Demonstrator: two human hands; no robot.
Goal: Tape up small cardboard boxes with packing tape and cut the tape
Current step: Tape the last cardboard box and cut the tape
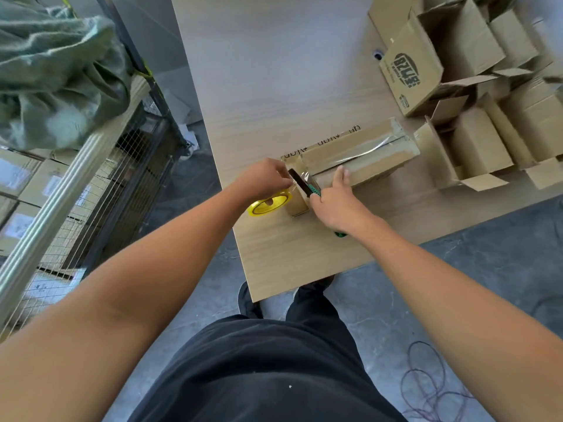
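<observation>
My right grip (335,202) clasps the green cutter (306,185), blade at the tape (307,174) my left grip (263,178) pinches taut off the box row's (359,152) near end. The tape roll (269,204) lies just beside that end. Cutting is in hand: next, I judge, one clean slice across.

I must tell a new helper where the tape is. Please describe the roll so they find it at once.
Look at the near-left edge of the wooden table, just below the left hand. The tape roll sits there, beside the end of the taped boxes. Only it is bright yellow among brown cardboard.
</observation>
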